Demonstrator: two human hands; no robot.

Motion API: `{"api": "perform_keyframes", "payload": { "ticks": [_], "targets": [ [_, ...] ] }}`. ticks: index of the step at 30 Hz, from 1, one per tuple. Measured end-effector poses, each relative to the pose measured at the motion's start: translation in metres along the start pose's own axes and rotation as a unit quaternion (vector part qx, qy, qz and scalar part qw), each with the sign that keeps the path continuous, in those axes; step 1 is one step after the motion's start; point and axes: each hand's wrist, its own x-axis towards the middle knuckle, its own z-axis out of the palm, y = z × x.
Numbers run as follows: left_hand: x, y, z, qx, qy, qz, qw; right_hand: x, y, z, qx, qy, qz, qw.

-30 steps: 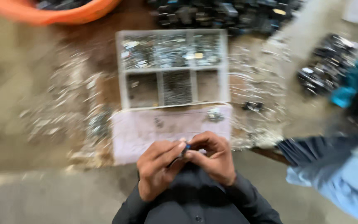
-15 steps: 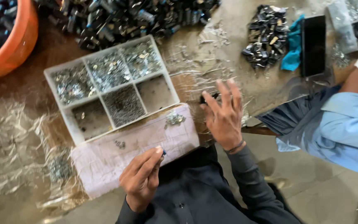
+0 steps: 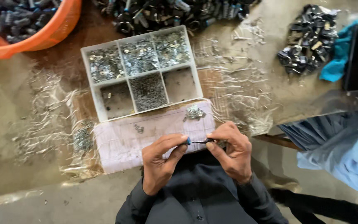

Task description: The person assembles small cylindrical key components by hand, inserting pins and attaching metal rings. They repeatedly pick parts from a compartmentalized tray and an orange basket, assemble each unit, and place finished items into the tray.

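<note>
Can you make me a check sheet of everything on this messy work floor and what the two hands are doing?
Surface: dusty floor with crinkled clear plastic.
Job's things: small dark part with a blue end, pinched between left hand and right hand.
Clutter: white tray of tiny metal bits, pale board, orange tub, dark parts heap, blue cloth.
Cables: nothing seen.
Surroundings: another person's blue sleeve.
</note>
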Motion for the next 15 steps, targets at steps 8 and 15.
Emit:
{"api": "perform_keyframes", "payload": {
  "ticks": [8,15],
  "targets": [
    [-0.001,0.002,0.0,0.052,-0.007,0.05,0.997,0.008,0.001,-0.003,-0.022,-0.04,0.017,0.999],
    [-0.009,-0.008,-0.001,0.088,0.028,0.07,0.993,0.016,0.008,0.02,0.003,-0.085,-0.013,0.996]
  ]
}}
